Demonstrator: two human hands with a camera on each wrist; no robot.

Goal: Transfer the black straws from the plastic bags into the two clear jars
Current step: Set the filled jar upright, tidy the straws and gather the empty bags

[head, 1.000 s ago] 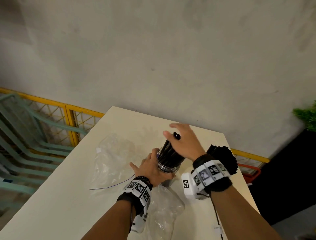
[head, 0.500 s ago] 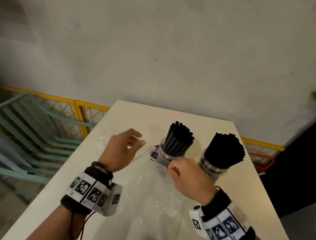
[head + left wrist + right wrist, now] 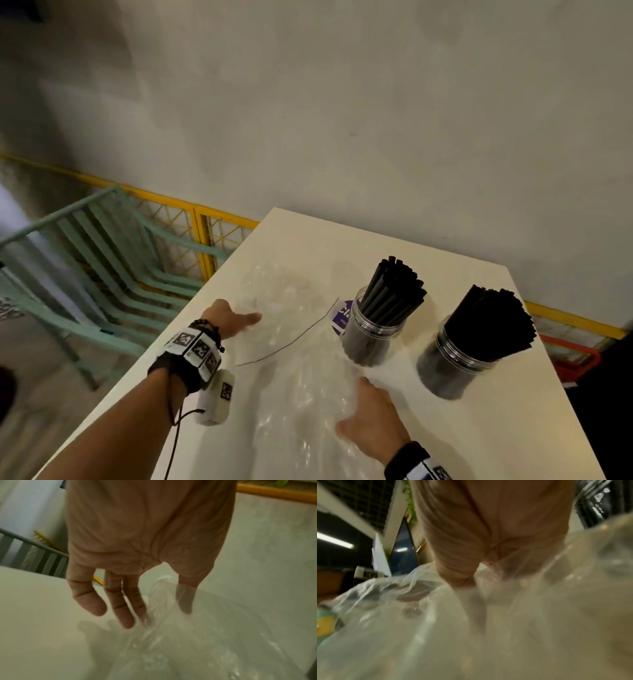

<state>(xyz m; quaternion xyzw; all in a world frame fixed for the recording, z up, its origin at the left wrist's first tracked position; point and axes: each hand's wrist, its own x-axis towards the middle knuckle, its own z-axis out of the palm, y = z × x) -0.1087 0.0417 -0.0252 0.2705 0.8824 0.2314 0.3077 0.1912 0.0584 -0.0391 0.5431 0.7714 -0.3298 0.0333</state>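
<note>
Two clear jars stand on the white table (image 3: 462,445), each packed with upright black straws: the left jar (image 3: 371,337) with a purple label, the right jar (image 3: 455,368) fuller. A crumpled clear bag (image 3: 274,291) lies left of the jars; my left hand (image 3: 251,320) touches it with straight fingers (image 3: 120,615), plastic (image 3: 161,601) draped over the index finger. A second clear bag (image 3: 301,394) lies nearer me. My right hand (image 3: 370,418) grips it, thumb and fingers buried in bunched plastic (image 3: 505,615). No straws show inside either bag.
Green slatted chairs (image 3: 102,274) and a yellow mesh fence (image 3: 202,226) stand off the table's left edge. A red frame (image 3: 579,356) sits beyond the right edge. A plain wall is behind. The jars stand near the table's far right corner.
Both hands left the left jar and its straws. The left hand swung out to the far bag, the right dropped onto the near bag and closed in it.
</note>
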